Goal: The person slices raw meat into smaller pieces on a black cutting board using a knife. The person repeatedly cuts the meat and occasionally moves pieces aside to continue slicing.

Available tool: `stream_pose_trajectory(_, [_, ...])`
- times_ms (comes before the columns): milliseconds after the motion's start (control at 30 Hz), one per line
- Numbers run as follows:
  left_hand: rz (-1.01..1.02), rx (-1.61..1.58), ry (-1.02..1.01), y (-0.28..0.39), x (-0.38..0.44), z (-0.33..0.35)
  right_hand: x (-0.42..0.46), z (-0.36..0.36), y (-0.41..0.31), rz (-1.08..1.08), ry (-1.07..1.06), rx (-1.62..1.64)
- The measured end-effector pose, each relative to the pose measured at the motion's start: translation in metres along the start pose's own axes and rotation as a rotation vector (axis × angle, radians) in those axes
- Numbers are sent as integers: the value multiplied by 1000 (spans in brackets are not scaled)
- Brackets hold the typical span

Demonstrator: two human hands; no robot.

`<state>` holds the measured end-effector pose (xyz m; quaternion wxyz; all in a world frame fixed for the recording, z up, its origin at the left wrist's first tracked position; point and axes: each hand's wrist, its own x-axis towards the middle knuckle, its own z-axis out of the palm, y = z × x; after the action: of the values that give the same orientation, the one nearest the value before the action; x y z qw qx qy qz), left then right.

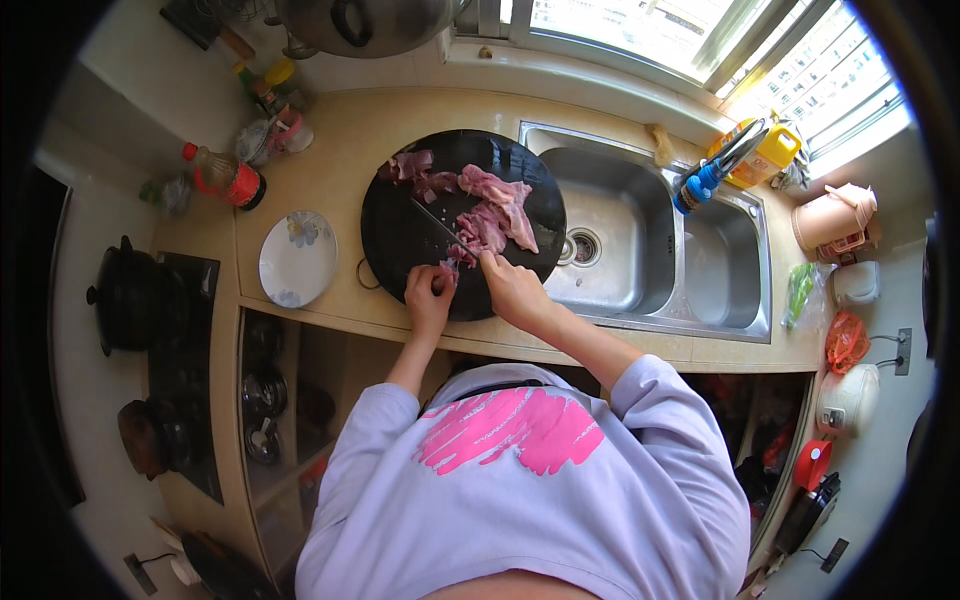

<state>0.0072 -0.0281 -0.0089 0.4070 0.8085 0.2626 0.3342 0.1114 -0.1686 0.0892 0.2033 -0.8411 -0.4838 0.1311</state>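
A round black cutting board [405, 247] lies on the counter in front of me. My right hand [516, 291] grips a knife [442, 227] whose narrow-looking blade points up and left across the board. My left hand [429, 297] is closed on a small piece of raw meat [448, 273] at the board's near edge, just left of the knife. Pink raw meat [506, 202] lies in a larger heap on the right half of the board. Darker red pieces of meat [411, 166] rest at the upper left. The knife's handle is hidden in my right hand.
A white floral plate [298, 259] sits left of the board, with a metal ring [367, 274] between them. The double steel sink [615, 225] adjoins the board's right side. A red-capped bottle [225, 178] stands at the back left; a yellow jug [769, 154] stands behind the sink.
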Motion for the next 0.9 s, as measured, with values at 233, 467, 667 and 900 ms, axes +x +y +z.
stream_pose_trajectory(233, [121, 135, 46, 3, -2, 0, -31, 2, 4, -66, -132, 6])
stream_pose_trajectory(467, [71, 149, -78, 0, -4, 2, -3, 33, -8, -54, -92, -31])
stream_pose_trajectory(667, [66, 16, -185, 18, -5, -6, 25, 43, -9, -103, 1, 16])
stream_pose_trajectory(900, [281, 92, -72, 5, 17, 6, -3, 18, 16, 71, -20, 60])
